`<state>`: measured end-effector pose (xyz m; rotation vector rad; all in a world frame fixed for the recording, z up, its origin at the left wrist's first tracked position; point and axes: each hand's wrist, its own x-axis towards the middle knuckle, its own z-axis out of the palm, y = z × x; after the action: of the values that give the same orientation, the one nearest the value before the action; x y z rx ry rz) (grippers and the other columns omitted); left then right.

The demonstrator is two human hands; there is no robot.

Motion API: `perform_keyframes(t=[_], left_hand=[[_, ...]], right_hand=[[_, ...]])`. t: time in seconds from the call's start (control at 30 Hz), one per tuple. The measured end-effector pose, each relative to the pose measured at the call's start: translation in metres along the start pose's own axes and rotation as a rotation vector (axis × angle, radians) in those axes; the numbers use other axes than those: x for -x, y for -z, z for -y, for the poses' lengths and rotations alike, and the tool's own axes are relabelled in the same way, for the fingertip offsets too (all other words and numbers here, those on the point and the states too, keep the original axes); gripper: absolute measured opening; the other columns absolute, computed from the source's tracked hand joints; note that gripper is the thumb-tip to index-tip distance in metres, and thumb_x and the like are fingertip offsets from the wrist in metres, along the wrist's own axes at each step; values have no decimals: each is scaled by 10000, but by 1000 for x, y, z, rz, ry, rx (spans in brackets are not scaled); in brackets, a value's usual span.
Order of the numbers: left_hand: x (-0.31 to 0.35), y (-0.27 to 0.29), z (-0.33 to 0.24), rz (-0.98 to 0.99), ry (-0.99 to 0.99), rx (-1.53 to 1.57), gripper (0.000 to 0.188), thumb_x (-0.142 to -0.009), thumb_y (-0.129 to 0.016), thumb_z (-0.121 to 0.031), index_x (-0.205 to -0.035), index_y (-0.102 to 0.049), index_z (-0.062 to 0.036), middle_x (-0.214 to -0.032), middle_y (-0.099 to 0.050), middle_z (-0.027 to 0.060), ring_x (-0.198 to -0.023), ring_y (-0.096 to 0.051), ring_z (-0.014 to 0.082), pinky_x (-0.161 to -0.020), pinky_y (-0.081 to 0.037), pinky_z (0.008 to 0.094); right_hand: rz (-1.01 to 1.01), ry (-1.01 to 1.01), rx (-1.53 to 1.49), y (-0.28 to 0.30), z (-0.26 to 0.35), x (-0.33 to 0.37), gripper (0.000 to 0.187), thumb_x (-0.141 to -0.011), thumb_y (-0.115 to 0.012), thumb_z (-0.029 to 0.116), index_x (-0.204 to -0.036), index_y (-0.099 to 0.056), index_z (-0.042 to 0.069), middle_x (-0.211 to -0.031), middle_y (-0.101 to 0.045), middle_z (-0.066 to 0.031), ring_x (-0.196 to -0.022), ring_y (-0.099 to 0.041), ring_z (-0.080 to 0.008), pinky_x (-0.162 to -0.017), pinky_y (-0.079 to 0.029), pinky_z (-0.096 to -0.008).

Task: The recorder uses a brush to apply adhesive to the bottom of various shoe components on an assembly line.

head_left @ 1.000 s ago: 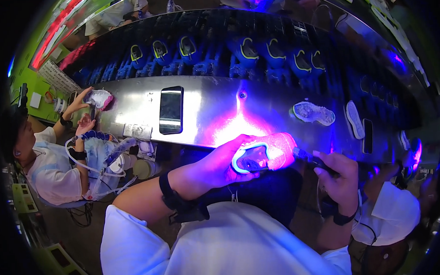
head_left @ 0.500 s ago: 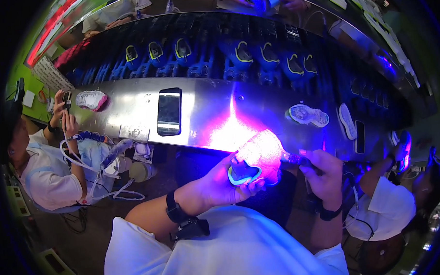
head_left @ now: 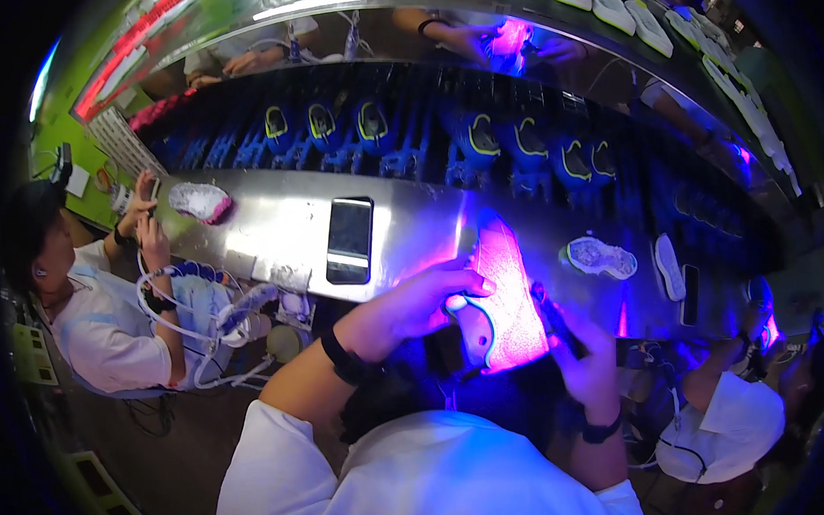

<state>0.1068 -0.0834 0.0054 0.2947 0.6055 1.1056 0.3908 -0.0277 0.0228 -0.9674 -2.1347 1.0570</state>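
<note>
My left hand [head_left: 429, 304] is closed on a shoe upper [head_left: 515, 295], its thumb pressed on the side near the collar. The upper glows pink-white under violet light. Its toe points away from me toward the bench, and its pale-edged opening faces the near left. In my right hand [head_left: 586, 359] is a slim dark-handled tool [head_left: 557, 321] that looks like a brush. The tool's tip lies close against the right side of the upper; whether it touches, I cannot make out.
On the metal bench [head_left: 283, 207] lie a phone [head_left: 350, 241], a white-and-pink sole [head_left: 199, 202], a pale sole [head_left: 601, 257] and a narrow white sole [head_left: 668, 268]. Beyond runs a dark rack with several shoes [head_left: 482, 135]. Co-workers sit at left [head_left: 114, 313] and right [head_left: 726, 428].
The upper has been turned so its toe points farther away from me. My left hand has shifted from beneath it to its left side. My right hand stays at its right with the tool.
</note>
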Motion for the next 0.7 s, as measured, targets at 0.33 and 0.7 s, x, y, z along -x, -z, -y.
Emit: perform_keyframes(t=[0.33, 0.7], left_hand=[[-132, 35, -176, -847, -181, -1702, 883, -753, -834, -451, -1386, -479, 52, -1179, -680, 276, -1082, -695, 358, -937, -555, 404], [-234, 97, -244, -1229, -122, -2204, 549, -865, -657, -520, -1140, -728, -50, -1157, -714, 192, -1063, -696, 383, -939, -562, 447]], right_hand=[[10, -460, -470, 79, -61, 21, 509, -904, -628, -22, -1407, -552, -9, -1086, -705, -117, -793, -660, -136, -684, -527, -255], [-341, -634, -464, 104, -129, 45, 489, -941, -616, 18, -1416, -502, -3, -1016, -704, -76, -637, -567, -74, -510, -436, -210]])
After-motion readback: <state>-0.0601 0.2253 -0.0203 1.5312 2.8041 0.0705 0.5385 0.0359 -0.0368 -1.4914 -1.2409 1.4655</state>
